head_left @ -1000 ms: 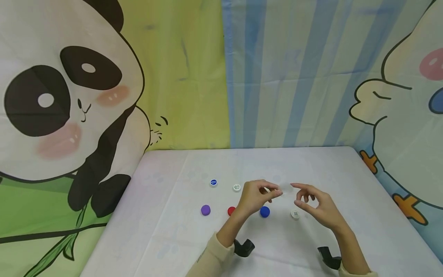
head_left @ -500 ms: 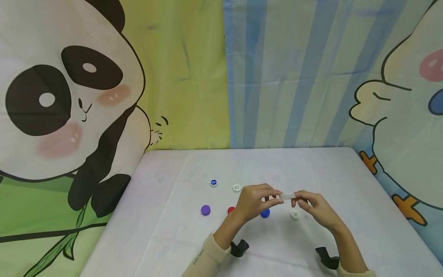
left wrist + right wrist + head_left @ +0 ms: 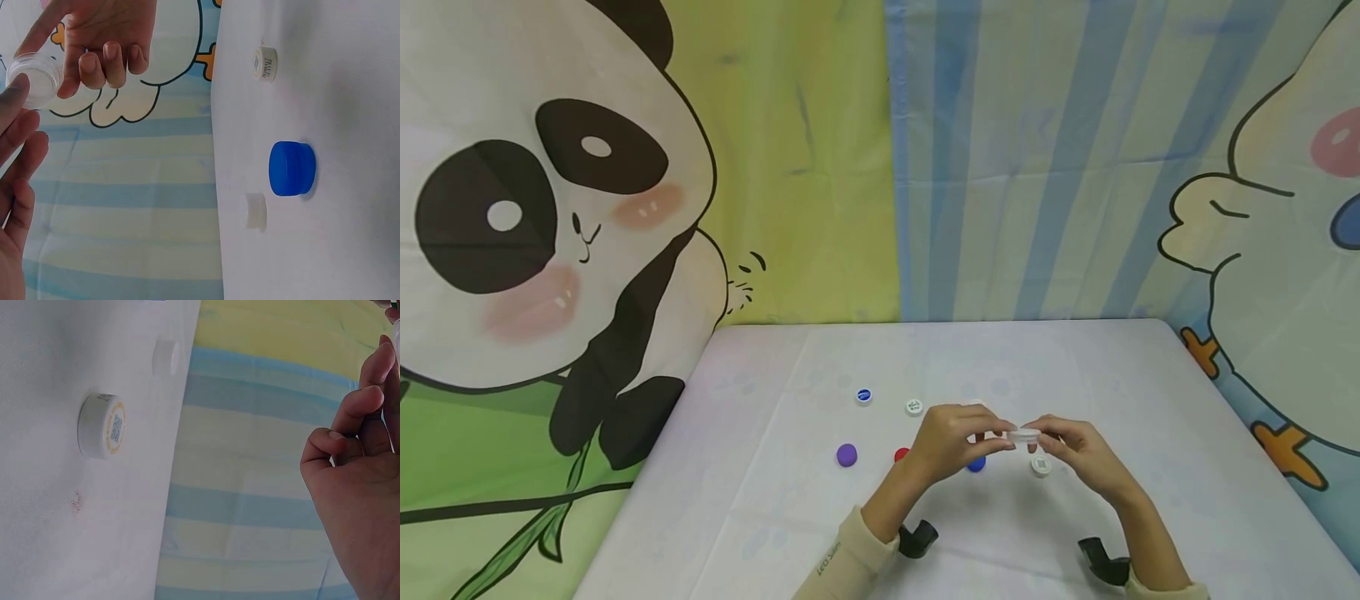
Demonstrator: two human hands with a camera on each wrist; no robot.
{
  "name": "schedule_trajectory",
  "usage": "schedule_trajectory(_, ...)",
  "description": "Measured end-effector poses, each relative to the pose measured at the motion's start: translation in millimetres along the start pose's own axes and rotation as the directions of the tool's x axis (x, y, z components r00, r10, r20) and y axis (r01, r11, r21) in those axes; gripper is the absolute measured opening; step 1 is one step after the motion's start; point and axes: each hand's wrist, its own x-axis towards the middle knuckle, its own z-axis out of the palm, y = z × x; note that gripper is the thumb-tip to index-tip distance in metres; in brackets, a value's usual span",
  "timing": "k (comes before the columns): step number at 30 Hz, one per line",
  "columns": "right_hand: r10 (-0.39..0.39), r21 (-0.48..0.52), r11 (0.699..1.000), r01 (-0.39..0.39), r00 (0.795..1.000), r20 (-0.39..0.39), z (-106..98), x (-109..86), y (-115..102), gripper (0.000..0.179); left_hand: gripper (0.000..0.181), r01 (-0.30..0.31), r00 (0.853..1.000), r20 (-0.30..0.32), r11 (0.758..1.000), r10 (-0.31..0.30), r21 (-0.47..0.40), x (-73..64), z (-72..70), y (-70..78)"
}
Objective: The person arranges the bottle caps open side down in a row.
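Note:
Over the table, both hands hold a clear plastic bottle cap with a ridged side. My left hand pinches its left edge between thumb and fingers; the left wrist view shows that thumb lying across the clear cap. From the other side my right hand pinches its right edge with thumb and index finger, the other fingers curled. Below the hands lie a blue cap, partly covered by the left hand in the head view, and a white cap with a printed code on top.
Further left lie a purple cap, a red cap partly behind the left wrist, a white cap and a cap with a blue logo. A whitish cap stands farther back. Printed curtains hang behind the white table.
One second ago the hands were apart. The right hand has come in to the left and taken hold of the clear cap, which has turned flatter and dropped slightly.

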Motion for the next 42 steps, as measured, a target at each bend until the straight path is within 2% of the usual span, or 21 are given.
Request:
schedule_trajectory(5,0.003,-0.017,1.000,-0.003,1.000,-0.019,1.7,-0.1,0.6,0.022,0.024,0.008,1.000,0.018,1.000,-0.008,0.001,-1.7,0.9,-0.7)
schedule_trajectory(12,-0.033,-0.023,0.999,0.032,0.999,-0.014,1.8,1.3,-1.3,0.023,0.025,0.027,0.999,0.027,1.000,-0.027,-0.002,-2.6,1.1,-1.7)
schedule_trajectory(18,-0.036,-0.041,0.999,0.034,0.998,-0.042,1.9,0.6,1.7,0.023,0.033,0.052,0.999,0.017,0.996,-0.051,-0.066,-4.3,2.7,-1.9)
schedule_trajectory(24,-0.054,-0.111,0.993,0.041,0.991,-0.124,2.2,-1.2,2.7,0.030,0.046,0.099,0.994,-0.024,0.985,-0.104,-0.144,-5.0,4.1,-2.1)
schedule_trajectory(31,-0.104,-0.149,0.986,0.081,0.982,-0.156,2.9,0.3,2.7,0.040,0.050,0.178,0.984,0.009,0.966,-0.179,-0.187,-6.4,6.8,-1.3)
schedule_trajectory(37,-0.139,-0.138,0.984,0.113,0.972,-0.189,3.4,0.7,2.3,0.046,0.045,0.183,0.983,0.014,0.971,-0.183,-0.156,-6.2,8.9,-0.2)
schedule_trajectory(42,-0.164,-0.175,0.976,0.129,0.966,-0.200,3.6,0.4,-1.3,0.049,0.043,0.182,0.983,0.016,0.974,-0.182,-0.134,-4.2,11.5,1.2)
